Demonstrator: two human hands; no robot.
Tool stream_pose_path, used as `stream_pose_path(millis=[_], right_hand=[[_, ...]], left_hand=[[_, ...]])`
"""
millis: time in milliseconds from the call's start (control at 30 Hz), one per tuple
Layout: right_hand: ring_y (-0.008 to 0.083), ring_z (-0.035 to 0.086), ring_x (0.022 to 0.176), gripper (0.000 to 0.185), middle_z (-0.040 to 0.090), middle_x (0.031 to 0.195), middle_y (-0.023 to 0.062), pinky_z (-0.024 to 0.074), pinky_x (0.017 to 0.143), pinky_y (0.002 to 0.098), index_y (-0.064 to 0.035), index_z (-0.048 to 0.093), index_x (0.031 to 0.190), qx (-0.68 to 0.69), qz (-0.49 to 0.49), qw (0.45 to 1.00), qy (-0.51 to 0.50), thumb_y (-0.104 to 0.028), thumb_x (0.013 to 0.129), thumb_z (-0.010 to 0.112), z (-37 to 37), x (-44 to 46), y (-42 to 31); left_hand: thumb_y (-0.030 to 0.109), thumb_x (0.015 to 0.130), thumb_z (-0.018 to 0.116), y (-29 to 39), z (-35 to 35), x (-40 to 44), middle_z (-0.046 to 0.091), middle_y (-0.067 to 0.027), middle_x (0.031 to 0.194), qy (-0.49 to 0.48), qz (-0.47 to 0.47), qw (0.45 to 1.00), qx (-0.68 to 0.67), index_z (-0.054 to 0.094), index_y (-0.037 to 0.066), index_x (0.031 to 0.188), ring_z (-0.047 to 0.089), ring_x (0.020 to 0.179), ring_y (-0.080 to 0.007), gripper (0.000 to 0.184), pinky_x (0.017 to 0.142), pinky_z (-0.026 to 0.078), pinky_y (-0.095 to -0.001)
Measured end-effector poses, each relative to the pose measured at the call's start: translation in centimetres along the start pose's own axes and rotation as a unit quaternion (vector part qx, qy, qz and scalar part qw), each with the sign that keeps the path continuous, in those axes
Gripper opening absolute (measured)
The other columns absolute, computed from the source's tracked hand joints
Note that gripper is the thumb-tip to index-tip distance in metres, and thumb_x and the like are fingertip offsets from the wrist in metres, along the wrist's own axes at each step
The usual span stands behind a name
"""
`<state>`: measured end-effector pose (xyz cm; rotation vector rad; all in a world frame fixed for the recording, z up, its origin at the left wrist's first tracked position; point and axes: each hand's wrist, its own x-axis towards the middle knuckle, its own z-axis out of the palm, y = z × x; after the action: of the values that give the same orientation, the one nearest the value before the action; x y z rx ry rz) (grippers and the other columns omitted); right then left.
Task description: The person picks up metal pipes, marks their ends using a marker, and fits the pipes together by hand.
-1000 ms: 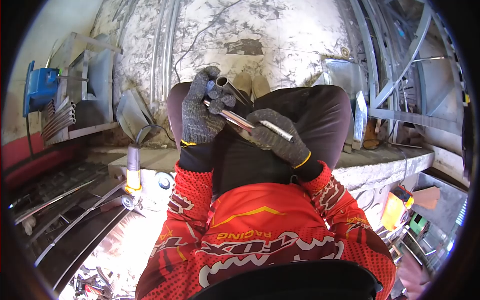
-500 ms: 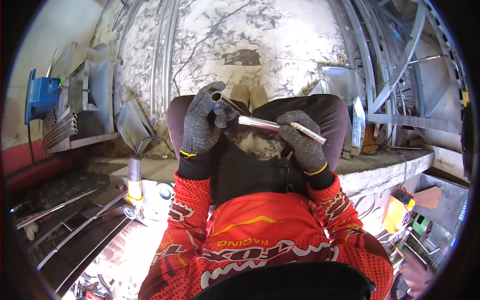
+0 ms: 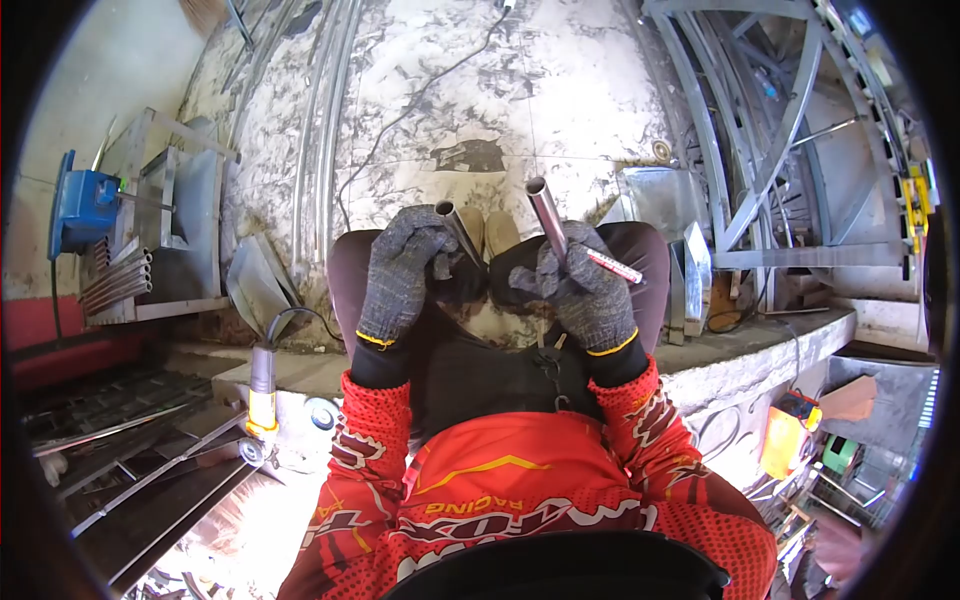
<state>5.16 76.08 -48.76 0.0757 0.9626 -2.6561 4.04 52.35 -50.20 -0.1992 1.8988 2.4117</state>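
My left hand point(image 3: 395, 285), in a grey knit glove, is closed around a short metal tube point(image 3: 460, 232) whose open end points up and away from me. In my right hand point(image 3: 592, 300), gloved the same way, a second metal tube point(image 3: 546, 213) stands nearly upright with its hollow end at the top. A marker pen point(image 3: 616, 266), white with red print, also sits in my right hand and sticks out to the right. The two tubes are apart, both above my lap. My fingers hide the lower part of the right tube.
An angle grinder point(image 3: 262, 395) stands on the concrete ledge point(image 3: 770, 350) at my left. Farther left are a blue machine point(image 3: 88, 210) and a stack of metal tubes point(image 3: 118, 278). A welded metal frame point(image 3: 770, 180) stands at right. A black cable point(image 3: 405, 110) crosses the floor.
The right tube has swung from lying sideways, near the left tube, to nearly upright, and the two have separated. My hands are slightly lower in view.
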Motion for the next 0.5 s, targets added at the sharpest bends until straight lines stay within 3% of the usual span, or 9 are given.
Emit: stream_pose_path(millis=[133, 267, 367, 400, 467, 500], right_hand=[[0.0184, 0.060, 0.072, 0.044, 0.060, 0.080, 0.0060, 0.0546, 0.090, 0.0498, -0.0012, 0.056, 0.118, -0.004, 0.037, 0.999, 0.003, -0.033, 0.092, 0.072, -0.2, -0.3, 1.1], [0.0170, 0.061, 0.073, 0.040, 0.060, 0.082, 0.0051, 0.0538, 0.090, 0.0489, -0.0020, 0.055, 0.122, 0.015, 0.051, 0.999, 0.005, -0.030, 0.096, 0.067, -0.6, -0.2, 1.7], [0.0185, 0.062, 0.079, 0.035, 0.060, 0.092, 0.0049, 0.0521, 0.095, 0.0495, -0.0095, 0.055, 0.124, 0.080, 0.086, 0.993, -0.023, -0.026, 0.095, 0.067, -1.5, -0.1, 2.0], [0.0185, 0.062, 0.079, 0.035, 0.060, 0.092, 0.0049, 0.0521, 0.095, 0.0495, -0.0095, 0.055, 0.124, 0.080, 0.085, 0.993, -0.022, -0.026, 0.095, 0.067, -1.7, -0.2, 2.1], [0.0173, 0.061, 0.076, 0.032, 0.060, 0.093, 0.0043, 0.0517, 0.097, 0.0475, -0.0118, 0.055, 0.123, 0.152, 0.114, 0.982, -0.007, -0.024, 0.096, 0.066, -1.0, -0.4, 2.2], [0.0173, 0.061, 0.076, 0.032, 0.060, 0.093, 0.0043, 0.0517, 0.097, 0.0475, -0.0118, 0.055, 0.123, 0.149, 0.114, 0.982, -0.004, -0.024, 0.096, 0.066, -1.0, -0.5, 2.3]], left_hand=[[0.002, 0.095, 0.053, 0.1, 0.1, 0.3, 0.065, -0.0053, 0.086, -0.005, -0.022, 0.997, -0.078, 0.064, 0.000, 0.104, 0.058, 0.068, -0.0092, 0.015, 0.062, 0.048, -0.0235], [0.001, 0.095, 0.052, 1.2, -0.3, 0.7, 0.065, -0.0052, 0.085, 0.009, -0.069, 0.996, -0.061, 0.064, 0.001, 0.106, 0.058, 0.068, -0.0103, 0.016, 0.063, 0.049, -0.0247], [0.004, 0.097, 0.050, 0.7, -0.2, 1.5, 0.063, -0.0041, 0.080, 0.011, -0.009, 0.997, -0.069, 0.064, 0.002, 0.106, 0.058, 0.067, -0.0106, 0.016, 0.062, 0.049, -0.0255], [0.007, 0.099, 0.050, -0.1, -0.3, 1.9, 0.062, -0.0029, 0.079, 0.031, 0.089, 0.990, 0.108, 0.064, 0.003, 0.104, 0.058, 0.067, -0.0101, 0.015, 0.061, 0.049, -0.0256], [0.010, 0.101, 0.050, -0.2, 0.0, 2.0, 0.061, -0.0018, 0.077, 0.049, 0.182, 0.942, 0.278, 0.064, 0.003, 0.103, 0.057, 0.066, -0.0095, 0.016, 0.061, 0.049, -0.0256], [0.012, 0.102, 0.051, -0.5, 0.5, 1.9, 0.061, -0.0010, 0.079, 0.063, 0.130, 0.976, 0.163, 0.064, 0.003, 0.104, 0.057, 0.067, -0.0091, 0.016, 0.062, 0.049, -0.0255]])
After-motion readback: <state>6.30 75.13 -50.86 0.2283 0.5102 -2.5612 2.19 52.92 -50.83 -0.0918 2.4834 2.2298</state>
